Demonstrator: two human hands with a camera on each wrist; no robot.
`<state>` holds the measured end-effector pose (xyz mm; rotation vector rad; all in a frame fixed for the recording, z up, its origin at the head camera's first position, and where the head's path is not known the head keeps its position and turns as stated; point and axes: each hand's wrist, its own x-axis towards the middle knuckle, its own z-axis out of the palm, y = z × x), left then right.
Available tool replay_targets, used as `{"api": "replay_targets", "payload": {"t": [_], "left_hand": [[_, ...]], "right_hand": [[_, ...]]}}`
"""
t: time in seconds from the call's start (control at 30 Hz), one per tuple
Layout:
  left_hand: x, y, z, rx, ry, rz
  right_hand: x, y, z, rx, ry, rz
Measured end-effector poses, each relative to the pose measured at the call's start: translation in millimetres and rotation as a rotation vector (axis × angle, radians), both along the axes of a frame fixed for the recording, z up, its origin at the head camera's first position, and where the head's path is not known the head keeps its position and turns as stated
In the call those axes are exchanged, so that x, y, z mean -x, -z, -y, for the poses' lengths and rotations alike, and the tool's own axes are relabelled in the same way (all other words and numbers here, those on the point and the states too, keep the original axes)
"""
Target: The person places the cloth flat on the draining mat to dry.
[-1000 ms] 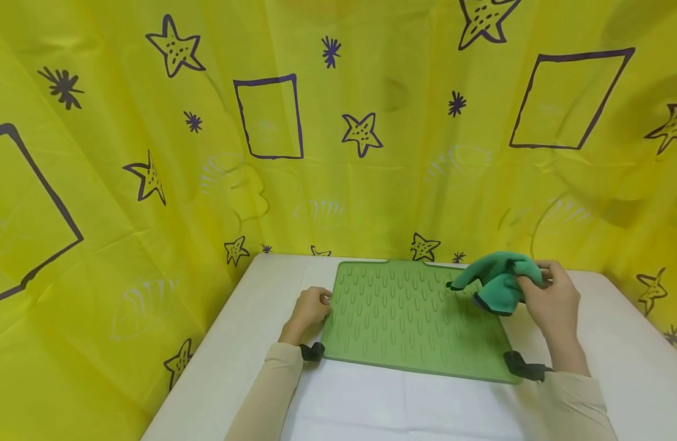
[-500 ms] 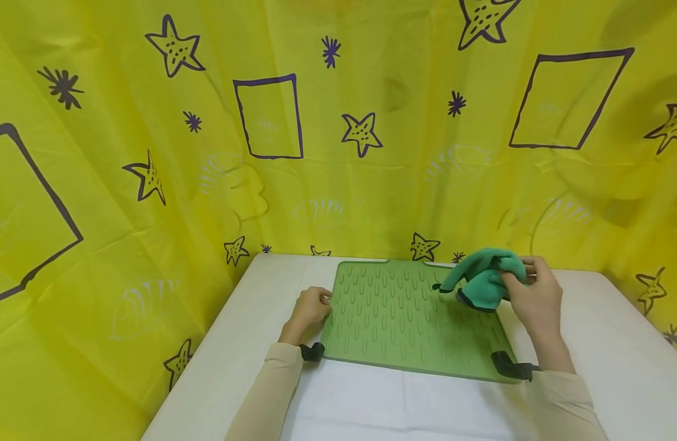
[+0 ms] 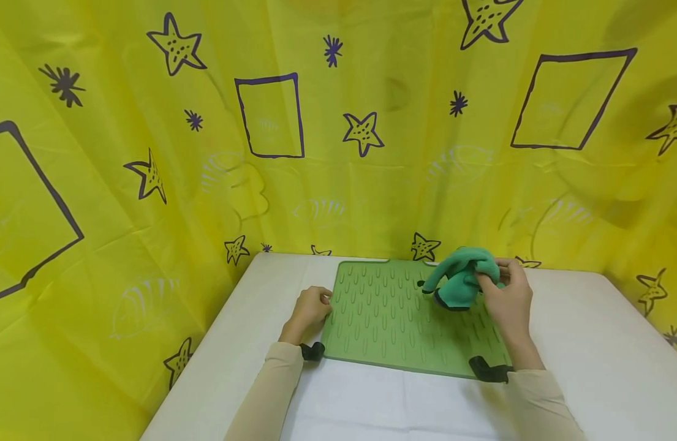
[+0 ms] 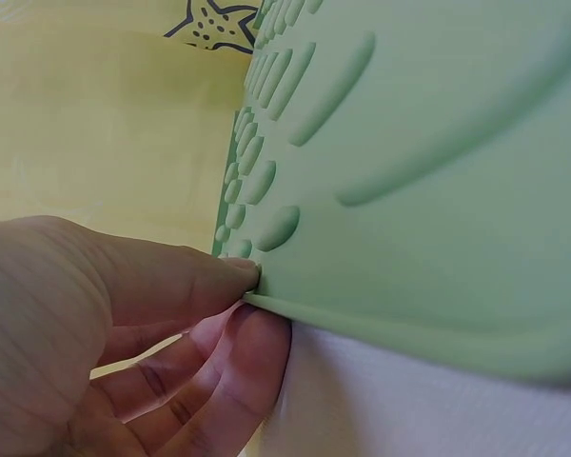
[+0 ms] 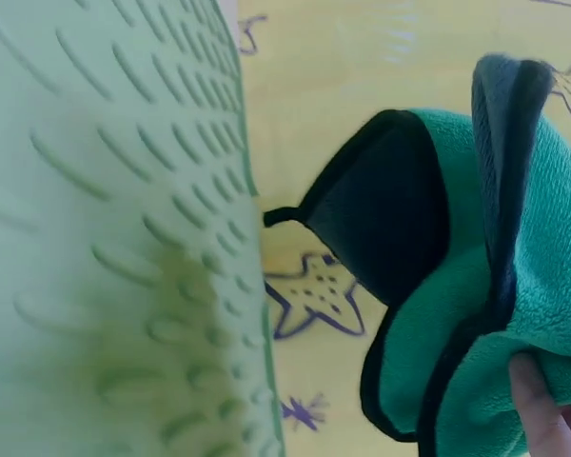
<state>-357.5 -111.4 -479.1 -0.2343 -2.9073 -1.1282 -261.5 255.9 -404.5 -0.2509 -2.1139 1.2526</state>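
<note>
A green ridged mat (image 3: pixel 382 318) lies on the table. My left hand (image 3: pixel 309 309) pinches its left edge; in the left wrist view the thumb (image 4: pixel 195 281) is on top and the curled fingers (image 4: pixel 252 357) are under the rim. Over the right part of the mat, my right hand (image 3: pixel 509 300) grips a bunched green cloth (image 3: pixel 458 278). Dark trim, a dark grey underside and a small black loop (image 5: pixel 284 216) show on the cloth (image 5: pixel 552 257) in the right wrist view. The cloth hangs above the mat and casts a shadow there.
The white table (image 3: pixel 581 343) extends on both sides of the mat, with a creased white sheet (image 3: pixel 360 398) in front. A yellow curtain (image 3: pixel 338 184) printed with stars and rectangles stands behind and to the left. Black wrist-camera mounts (image 3: pixel 488 370) sit by both wrists.
My right hand has moved left with the cloth, from the mat's right edge to farther over the mat. The left hand has stayed at the mat's edge.
</note>
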Motion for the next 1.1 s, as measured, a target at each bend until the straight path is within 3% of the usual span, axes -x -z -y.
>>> {"api": "replay_targets", "payload": {"t": [0.2, 0.5, 0.73, 1.1], "left_hand": [[-1.1, -0.9, 0.2, 0.002, 0.004, 0.004], [-1.7, -2.4, -0.8, -0.012, -0.009, 0.023], [-0.7, -1.3, -1.3, -0.013, -0.011, 0.027], [0.2, -0.6, -0.5, 0.005, -0.008, 0.009]], "right_hand": [[4.5, 8.5, 17.5, 0.044, -0.045, -0.015], [14.5, 24.6, 40.9, 0.183, -0.206, 0.008], [17.6, 35.4, 49.3, 0.123, -0.235, 0.137], [17.8, 49.3, 52.7, -0.046, -0.368, 0.291]]}}
